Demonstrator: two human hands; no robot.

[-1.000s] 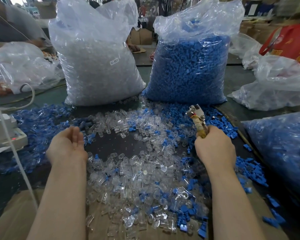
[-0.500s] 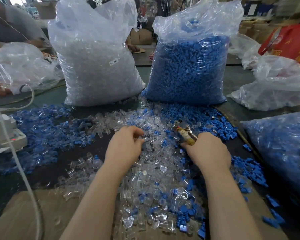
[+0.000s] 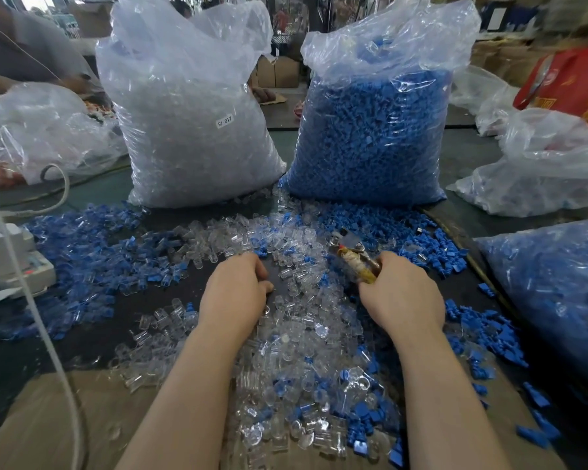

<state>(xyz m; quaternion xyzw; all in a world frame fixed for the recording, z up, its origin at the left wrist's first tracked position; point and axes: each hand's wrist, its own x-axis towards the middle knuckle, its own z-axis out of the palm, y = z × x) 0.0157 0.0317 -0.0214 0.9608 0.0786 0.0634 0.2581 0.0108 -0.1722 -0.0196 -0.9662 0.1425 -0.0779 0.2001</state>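
the right hand [image 3: 401, 296] is clenched round the tape-wrapped handle of a small pair of pliers [image 3: 352, 257], whose metal head points away toward the far edge of the table [image 3: 170, 293] and hangs just over the loose parts. the left hand [image 3: 236, 293] lies knuckles up beside it, fingers curled down onto the clear plastic pieces [image 3: 286, 337]. whether it pinches one i cannot tell, as the fingertips are hidden.

the clear pieces form a heap from the middle of the table to its near edge, between and under both wrists, with blue plastic pieces [image 3: 364, 412] mixed in. more blue ones spread toward the left and right edges.

at the far side stand two tall plastic bags side by side, the bag of clear pieces [image 3: 190, 130] to the left and the bag of blue pieces [image 3: 370, 137] to the right. another blue-filled bag [image 3: 557, 286] lies at the right edge. a sheet of cardboard [image 3: 48, 422] covers the near left corner, a white cable [image 3: 31, 300] runs across it, and a white device [image 3: 11, 256] sits at the left edge.
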